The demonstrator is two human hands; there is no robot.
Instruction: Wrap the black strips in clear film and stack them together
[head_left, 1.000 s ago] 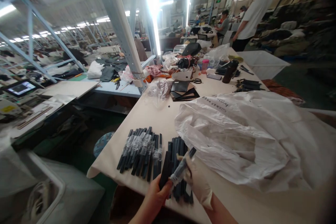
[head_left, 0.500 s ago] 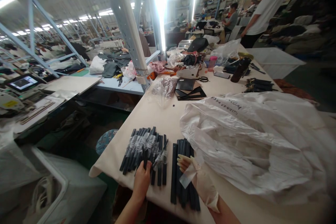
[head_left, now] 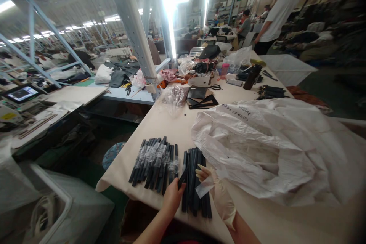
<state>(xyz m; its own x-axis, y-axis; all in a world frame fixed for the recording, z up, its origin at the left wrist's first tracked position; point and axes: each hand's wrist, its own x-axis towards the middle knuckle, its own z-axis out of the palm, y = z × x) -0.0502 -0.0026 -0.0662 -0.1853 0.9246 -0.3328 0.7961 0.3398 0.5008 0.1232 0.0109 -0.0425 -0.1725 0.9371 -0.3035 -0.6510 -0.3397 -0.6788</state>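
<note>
My bare left hand (head_left: 172, 195) is closed on a dark strip (head_left: 183, 177), which slants up over the gap between two groups of strips. Left of it lies a row of dark strips (head_left: 150, 167) banded with clear wrapping. On the other side is a pile of similar strips (head_left: 194, 183) without visible wrapping. My right hand (head_left: 215, 188), in a pale glove, is over the right edge of that pile. A piece of clear film (head_left: 204, 188) is held at its thumb side, while the other fingers reach leftward over the strips.
A large white plastic bag (head_left: 257, 148) covers the table's right side. Farther back are a crumpled clear bag (head_left: 172, 97), dark flat pieces (head_left: 200, 97), scissors (head_left: 215, 87), a phone (head_left: 234, 82) and a dark bottle (head_left: 252, 77). A metal post (head_left: 137, 34) rises by the left edge. A person (head_left: 278, 15) stands beyond.
My left hand has moved right with the dark strip, from the wrapped row to the edge of the unwrapped pile. My right hand keeps the clear film. The view has shifted slightly.
</note>
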